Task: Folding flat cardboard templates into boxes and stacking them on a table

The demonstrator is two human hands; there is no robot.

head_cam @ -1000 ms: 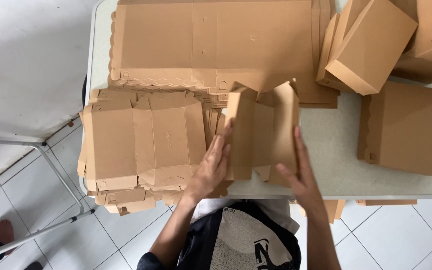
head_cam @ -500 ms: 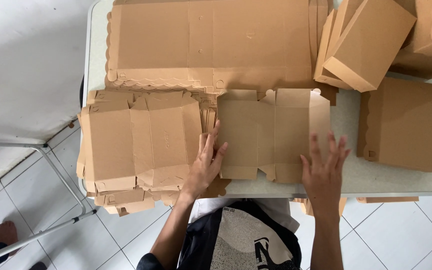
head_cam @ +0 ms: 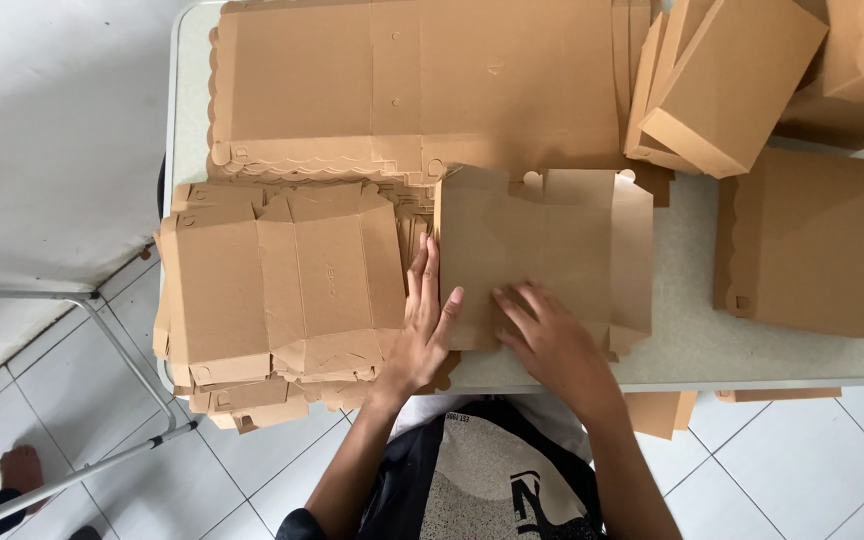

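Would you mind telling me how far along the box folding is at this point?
Done: several folded boxes sit at the table's far right. In hand: one flat cardboard blank lies unfolded on the table, with the left hand at its left edge and the right hand pressing its lower part. Left: a thick stack of flat blanks beside it, not yet folded.

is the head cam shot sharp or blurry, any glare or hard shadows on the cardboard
Head view: sharp overall, the flat cardboard sheet and both hands, left hand and right hand, show no motion blur; light is soft and even, with faint shadows under the hands and no glare on the pale table.
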